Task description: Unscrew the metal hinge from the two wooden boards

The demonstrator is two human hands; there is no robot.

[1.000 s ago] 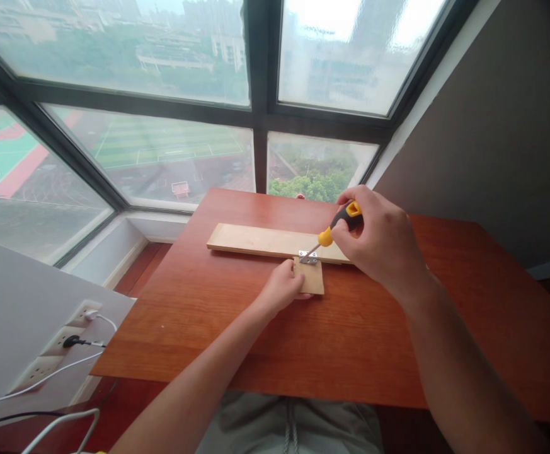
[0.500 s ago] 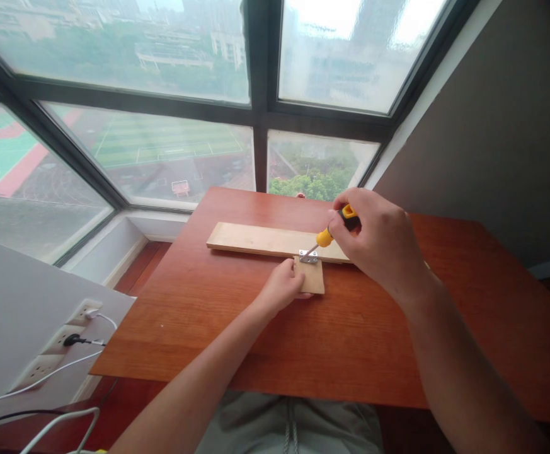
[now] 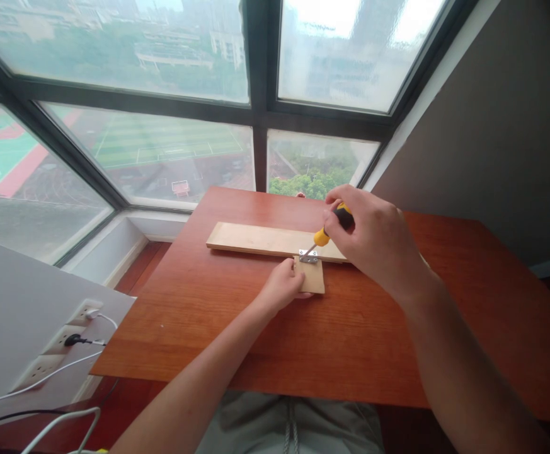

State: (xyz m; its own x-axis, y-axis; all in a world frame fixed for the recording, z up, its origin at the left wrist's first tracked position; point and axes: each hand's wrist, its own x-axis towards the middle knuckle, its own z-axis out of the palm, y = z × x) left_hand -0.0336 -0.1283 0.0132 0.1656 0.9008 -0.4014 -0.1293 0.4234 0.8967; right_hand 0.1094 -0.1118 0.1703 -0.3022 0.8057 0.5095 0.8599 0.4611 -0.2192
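Note:
My right hand point(image 3: 373, 236) is closed around the yellow and black handle of a screwdriver point(image 3: 322, 237). Its shaft slants down to the left, and the tip meets a small silver hinge point(image 3: 308, 256). That hinge spans the edge of a long pale wooden board point(image 3: 260, 239) and a small square wooden piece point(image 3: 313, 277). My left hand point(image 3: 284, 285) pinches the square piece at its left side, thumb on top and fingers partly underneath. The right part of the long board is hidden behind my right hand.
The reddish-brown wooden table point(image 3: 199, 340) carries the work. Large windows point(image 3: 171, 151) rise behind its far edge. To the left, a low wall holds power sockets point(image 3: 62, 340) with plugged-in cables point(image 3: 38, 378). A grey wall point(image 3: 482, 126) stands on the right.
My right hand and the screwdriver handle have shifted slightly left, with the grip a little changed. The tip stays at the hinge. My left hand and the wood have not visibly moved.

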